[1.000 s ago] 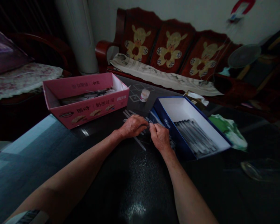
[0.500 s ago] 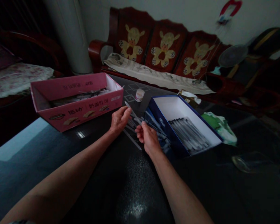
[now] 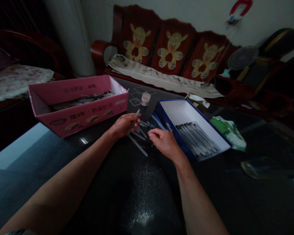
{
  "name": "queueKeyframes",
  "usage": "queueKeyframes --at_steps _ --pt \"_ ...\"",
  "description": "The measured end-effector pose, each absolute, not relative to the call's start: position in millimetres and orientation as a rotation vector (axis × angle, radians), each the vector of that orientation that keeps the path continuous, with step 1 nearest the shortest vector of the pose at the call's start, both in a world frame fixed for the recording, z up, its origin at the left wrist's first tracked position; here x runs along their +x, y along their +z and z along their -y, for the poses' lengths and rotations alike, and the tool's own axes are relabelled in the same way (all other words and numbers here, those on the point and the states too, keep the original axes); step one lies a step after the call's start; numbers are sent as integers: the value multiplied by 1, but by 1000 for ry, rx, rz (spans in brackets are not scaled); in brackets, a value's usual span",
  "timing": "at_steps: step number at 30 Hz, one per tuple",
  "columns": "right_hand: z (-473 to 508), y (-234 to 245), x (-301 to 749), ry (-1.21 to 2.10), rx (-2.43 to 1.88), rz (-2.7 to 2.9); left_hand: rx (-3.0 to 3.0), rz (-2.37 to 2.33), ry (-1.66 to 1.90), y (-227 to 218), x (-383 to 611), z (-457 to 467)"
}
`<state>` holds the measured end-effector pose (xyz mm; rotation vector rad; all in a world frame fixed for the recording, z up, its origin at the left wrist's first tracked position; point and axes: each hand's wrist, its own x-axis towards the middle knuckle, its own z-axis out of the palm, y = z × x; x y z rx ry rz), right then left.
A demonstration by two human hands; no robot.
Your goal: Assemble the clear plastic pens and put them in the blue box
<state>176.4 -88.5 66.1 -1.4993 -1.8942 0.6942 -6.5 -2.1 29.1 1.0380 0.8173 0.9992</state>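
My left hand [image 3: 126, 124] is closed around a slim whitish pen [image 3: 135, 120], its pointed end sticking up past the fingers. Just to the right, my right hand [image 3: 163, 140] has its thumb and fingers pinched together. Whatever sits in that pinch, if anything, is too small to make out. Between and beneath the hands, several loose translucent pens [image 3: 138, 146] lie scattered on the dark table. A blue box [image 3: 180, 111] with a white inside stands by my right hand, holding a row of grey pens with dark ends [image 3: 197, 138].
A pink carton [image 3: 88, 114] with thin pale and dark pieces inside stands at left. Behind the hands is a small round tub [image 3: 145, 99]. A green and white packet [image 3: 229, 132] lies right of the blue box. A wooden sofa [image 3: 171, 49] stands beyond the table.
My hands have come apart. The pen held between both is now upright in my left hand alone, while my right hand has moved slightly right and down, fingers curled in.
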Motion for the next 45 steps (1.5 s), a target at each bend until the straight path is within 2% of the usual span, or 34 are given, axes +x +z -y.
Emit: queueKeyframes --at_steps 2,4,8,11,19,23,30,33,45 --pt "84 70 203 371 -1573 1927 1145 -905 1003 26 -9 -1" --pt "82 70 224 236 -1640 1946 1342 -995 1039 23 -11 -2" --pt "81 63 239 232 -1689 2049 1946 -1163 1172 16 -13 0" --pt "81 55 226 233 -1769 2140 2301 -1104 1166 13 -11 4" --pt "82 39 202 44 -1875 2198 2461 -881 1093 11 -5 11" --pt "78 44 204 216 -1702 2023 2435 -873 1109 12 -3 13" --pt "65 39 184 957 -1270 1063 2429 -843 1142 14 2 18" --pt "63 33 175 1152 -1135 777 2450 -809 1112 13 4 20" --pt "65 26 168 1189 -1084 731 2469 -792 1057 14 7 24"
